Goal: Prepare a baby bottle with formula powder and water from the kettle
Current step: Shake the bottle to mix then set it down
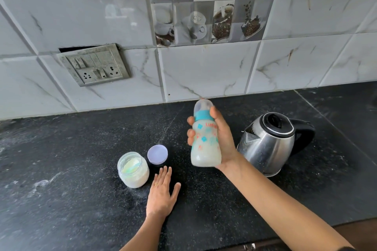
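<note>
holding the baby bottle [206,140] clear of the tabletop [81,149], the right hand [221,138] has its fingers [191,134] clamped round the printed body, thumb up near the teal collar. milky liquid fills the lower part and the teat is on, so mixing looks like the step in hand. just right of those fingers stands the steel kettle [269,142], lid shut. the left hand [161,193] lies flat, fingers apart, holding nothing; the open powder jar [133,169] sits just left of it, the loose lid [157,154] just beyond. the bottle is likely light, smooth plastic, possibly warm, best gripped mid-body.
</note>
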